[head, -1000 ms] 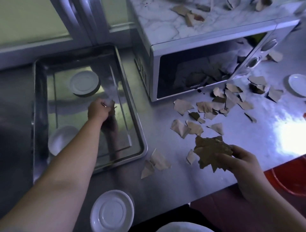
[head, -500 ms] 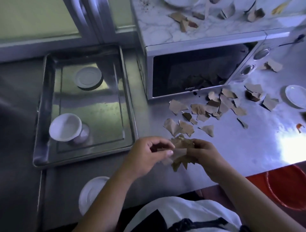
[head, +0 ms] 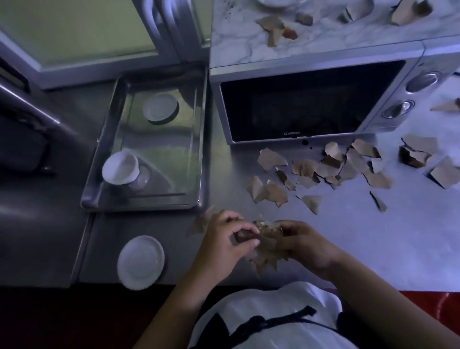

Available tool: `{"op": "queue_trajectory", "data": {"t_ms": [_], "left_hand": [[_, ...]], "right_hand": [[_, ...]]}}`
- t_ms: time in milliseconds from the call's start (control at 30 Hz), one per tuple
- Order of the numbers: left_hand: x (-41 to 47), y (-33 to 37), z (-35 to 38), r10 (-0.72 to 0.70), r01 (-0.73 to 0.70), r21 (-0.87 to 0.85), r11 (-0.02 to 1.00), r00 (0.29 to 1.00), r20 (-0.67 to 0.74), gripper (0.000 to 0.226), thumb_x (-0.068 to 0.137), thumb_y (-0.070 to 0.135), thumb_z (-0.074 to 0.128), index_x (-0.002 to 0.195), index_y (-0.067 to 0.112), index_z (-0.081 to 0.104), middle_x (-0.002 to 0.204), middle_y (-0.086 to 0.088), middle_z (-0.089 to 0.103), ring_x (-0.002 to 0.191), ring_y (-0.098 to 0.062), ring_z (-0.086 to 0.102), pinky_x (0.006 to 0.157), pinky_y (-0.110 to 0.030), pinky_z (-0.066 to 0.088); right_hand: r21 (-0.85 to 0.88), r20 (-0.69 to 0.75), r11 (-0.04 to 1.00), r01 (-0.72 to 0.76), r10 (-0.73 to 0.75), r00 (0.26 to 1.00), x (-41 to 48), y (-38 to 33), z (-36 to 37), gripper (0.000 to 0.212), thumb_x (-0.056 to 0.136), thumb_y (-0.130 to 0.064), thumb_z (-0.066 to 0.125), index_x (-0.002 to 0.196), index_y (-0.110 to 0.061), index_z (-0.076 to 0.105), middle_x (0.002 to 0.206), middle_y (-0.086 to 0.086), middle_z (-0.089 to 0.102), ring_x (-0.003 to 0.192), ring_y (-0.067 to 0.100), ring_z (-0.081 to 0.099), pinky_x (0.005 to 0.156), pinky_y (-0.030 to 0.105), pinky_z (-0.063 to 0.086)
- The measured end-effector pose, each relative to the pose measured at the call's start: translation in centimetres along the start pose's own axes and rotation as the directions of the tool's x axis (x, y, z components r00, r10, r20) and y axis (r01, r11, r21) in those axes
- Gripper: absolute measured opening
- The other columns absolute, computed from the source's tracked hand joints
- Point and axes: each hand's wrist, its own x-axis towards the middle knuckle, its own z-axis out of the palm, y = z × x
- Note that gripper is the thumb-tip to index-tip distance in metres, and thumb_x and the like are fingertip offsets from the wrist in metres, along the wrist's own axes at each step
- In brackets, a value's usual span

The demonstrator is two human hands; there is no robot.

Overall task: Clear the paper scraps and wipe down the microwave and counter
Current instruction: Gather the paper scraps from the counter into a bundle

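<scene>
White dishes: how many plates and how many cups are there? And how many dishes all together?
Plates: 2 (tray plate, counter plate)
Cups: 1 (tray cup)
Cut-off dish on top of the microwave, kind unclear: 1
Total: 4

A single wide-angle view, worn on the head, looks forward and steeply down from above the near edge of the counter [head: 361,249]; the wearer's white shirt [head: 268,321] fills the bottom centre; the left hand [head: 221,246], right hand [head: 306,244] and the paper scraps [head: 267,251] they grip sit closest, lower centre; the microwave [head: 298,99] lies farther, upper right; the tray [head: 139,206] centre left; straight edges bow toward the frame's borders.
</scene>
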Motion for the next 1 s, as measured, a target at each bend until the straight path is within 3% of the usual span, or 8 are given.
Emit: {"op": "queue_trajectory", "data": {"t_ms": [133,267,400,467,667,800,900,1000], "left_hand": [[-1.3,0.7,1.6,-0.155,0.158,-0.135,0.978,0.987,0.033,0.057,0.073,0.031,0.083,0.119,0.051,0.056,0.113,0.013,0.057,0.111,0.0,0.054,0.089,-0.004,0.037],[-2.6,0.8,2.5,-0.352,0.372,-0.345,0.862,0.928,0.121,0.095,0.069,0.034,0.087,0.14,0.062,0.032,0.098,0.001,0.068,0.091,-0.011,0.069,0.083,-0.025,0.055],[-3.8,0.0,3.0,-0.399,0.402,-0.412,0.818,0.912,0.097,0.091,0.067,0.033,0.088,0.139,0.058,0.038,0.1,-0.009,0.068,0.082,-0.014,0.067,0.073,-0.03,0.056],[-4.2,-0.7,3.1,-0.396,0.386,-0.429,0.817,0.916,0.07,0.087,0.066,0.03,0.087,0.137,0.054,0.042,0.094,-0.003,0.07,0.082,-0.015,0.068,0.074,-0.031,0.056],[-4.6,-2.0,2.6,-0.399,0.393,-0.424,0.816,0.913,0.078,0.075,0.065,0.034,0.087,0.128,0.053,0.052,0.087,0.006,0.07,0.081,-0.009,0.068,0.071,-0.022,0.05],[-3.9,-2.9,1.0,-0.4,0.348,-0.538,0.768,0.916,0.022,0.047,0.072,0.037,0.084,0.116,0.035,0.067,0.093,0.004,0.073,0.09,-0.012,0.07,0.076,-0.018,0.052],[-2.9,-6.1,-0.7,-0.543,0.399,-0.522,0.754,0.825,-0.153,0.021,0.085,0.026,0.078,0.102,0.016,0.071,0.091,0.001,0.075,0.092,-0.017,0.07,0.075,-0.013,0.05],[-1.6,-10.6,-2.0,-0.64,0.589,-0.253,0.768,0.728,-0.247,0.015,0.087,0.021,0.076,0.096,0.013,0.066,0.092,-0.001,0.071,0.088,-0.023,0.067,0.079,-0.03,0.052]], "right_hand": [[0.028,0.077,0.999,-0.043,0.041,0.996,-1.2,0.1,-1.6,0.024,0.085,0.001,0.063,0.103,-0.004,0.076,0.105,0.02,0.073,0.095,0.031,0.071,0.081,0.032,0.057],[-0.06,0.129,0.995,-0.082,0.089,0.988,-1.3,-0.1,-2.7,0.037,0.086,-0.002,0.061,0.121,0.012,0.062,0.127,0.035,0.06,0.123,0.054,0.053,0.112,0.058,0.037],[-0.091,0.201,0.988,-0.128,0.144,0.969,-1.4,-0.7,-2.2,0.037,0.091,-0.011,0.06,0.123,0.005,0.065,0.124,0.026,0.066,0.121,0.044,0.059,0.109,0.049,0.043],[-0.219,0.201,0.973,-0.077,0.122,0.972,-1.0,-1.1,-1.7,0.033,0.087,-0.011,0.067,0.116,0.004,0.069,0.113,0.022,0.071,0.103,0.036,0.067,0.097,0.043,0.049],[-0.458,0.091,0.889,0.026,0.018,0.996,0.2,-1.0,0.3,0.019,0.081,0.007,0.075,0.096,0.014,0.068,0.084,0.028,0.066,0.076,0.03,0.059,0.075,0.045,0.048],[-0.494,0.016,0.868,0.047,-0.045,0.999,0.5,-1.4,0.9,0.011,0.082,0.008,0.072,0.093,0.008,0.071,0.087,0.031,0.069,0.073,0.031,0.063,0.071,0.044,0.052],[-0.478,-0.1,0.877,0.051,-0.112,0.989,0.3,-1.6,0.7,0.01,0.085,0.01,0.067,0.095,0.01,0.068,0.09,0.035,0.066,0.076,0.034,0.062,0.071,0.045,0.051],[-0.473,-0.199,0.88,0.05,-0.161,0.967,-0.4,-1.6,0.2,0.008,0.087,0.008,0.064,0.091,0.004,0.069,0.086,0.031,0.065,0.074,0.031,0.061,0.066,0.04,0.05]]}}
